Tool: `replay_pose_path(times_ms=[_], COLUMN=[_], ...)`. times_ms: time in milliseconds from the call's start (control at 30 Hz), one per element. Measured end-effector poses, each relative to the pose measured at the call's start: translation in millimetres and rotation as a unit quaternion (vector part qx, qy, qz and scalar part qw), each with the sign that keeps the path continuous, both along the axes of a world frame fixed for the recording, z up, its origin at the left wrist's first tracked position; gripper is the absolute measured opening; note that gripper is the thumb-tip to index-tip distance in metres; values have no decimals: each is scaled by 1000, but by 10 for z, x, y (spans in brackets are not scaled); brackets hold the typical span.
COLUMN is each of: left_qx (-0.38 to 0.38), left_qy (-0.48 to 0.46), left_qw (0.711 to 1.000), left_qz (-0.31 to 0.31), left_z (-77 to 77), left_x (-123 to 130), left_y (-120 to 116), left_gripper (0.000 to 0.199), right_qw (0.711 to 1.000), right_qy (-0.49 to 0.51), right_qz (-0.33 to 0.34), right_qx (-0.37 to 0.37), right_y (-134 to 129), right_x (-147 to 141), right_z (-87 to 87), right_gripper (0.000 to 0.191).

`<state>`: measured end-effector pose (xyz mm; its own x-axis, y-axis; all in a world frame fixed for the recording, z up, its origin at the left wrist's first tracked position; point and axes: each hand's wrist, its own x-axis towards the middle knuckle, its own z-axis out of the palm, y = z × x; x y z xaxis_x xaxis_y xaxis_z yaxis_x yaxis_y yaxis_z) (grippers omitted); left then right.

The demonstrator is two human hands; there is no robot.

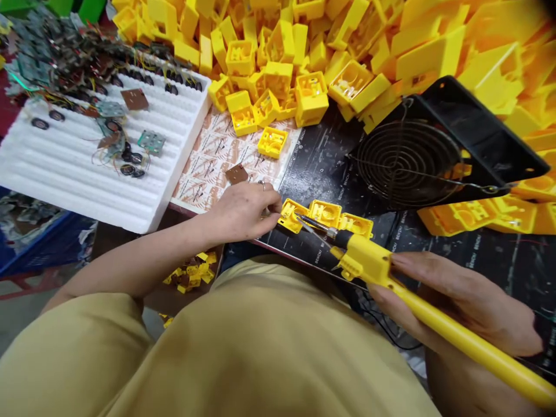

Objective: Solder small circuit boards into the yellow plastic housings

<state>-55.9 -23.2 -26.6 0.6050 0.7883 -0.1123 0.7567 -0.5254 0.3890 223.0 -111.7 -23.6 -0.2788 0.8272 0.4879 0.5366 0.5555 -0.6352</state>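
Observation:
My right hand [456, 295] is wrapped round a yellow soldering tool [369, 260] with a thin metal tip. That tip reaches over the leftmost of three small open yellow housings [293, 215], which stand in a row near the table's front edge. The middle housing [325, 214] and the right one [356, 225] sit partly behind the tool. At the left side of the row is my left hand [252, 209], its thumb and fingers pinched together beside the leftmost housing. Whatever lies between those fingertips is too small to make out.
Yellow housings [313, 98] are heaped across the back. A black fan [408, 162] with a wire guard stands at the right. White ridged foam [143, 200] at the left bears circuit boards and small round parts. A brown board [237, 174] and one housing [272, 142] lie mid-table.

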Motion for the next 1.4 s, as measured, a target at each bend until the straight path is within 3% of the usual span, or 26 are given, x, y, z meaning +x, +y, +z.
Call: replay_pose_path(times_ms=[133, 300, 467, 733, 833, 967, 1167, 1400], left_qx=[11, 16, 57, 96, 97, 101, 93, 93], left_qy=[8, -17, 11, 24, 37, 42, 44, 41], left_qw=[1000, 999, 998, 995, 994, 993, 994, 994], left_qz=[-10, 26, 11, -15, -29, -34, -41, -33], left_z=[44, 26, -56, -53, -36, -14, 3, -3], left_x=[33, 77, 104, 118, 142, 152, 145, 144], left_y=[62, 118, 115, 138, 158, 172, 182, 163], left_gripper=[15, 18, 22, 24, 25, 26, 26, 22], right_qw=[996, 999, 996, 988, 987, 991, 992, 997], right_qy=[-7, 3, -65, -129, -111, -119, -126, -81], right_qz=[79, -21, 19, 49, 70, 43, 5, -5], right_qx=[28, 46, 51, 69, 88, 35, 14, 6], right_y=[41, 22, 51, 92, 88, 71, 57, 58], right_x=[-25, -49, -123, -154, -135, -100, -70, -49], right_z=[13, 11, 64, 60, 90, 180, 187, 112], right_gripper=[49, 36, 7, 12, 26, 7, 19, 7])
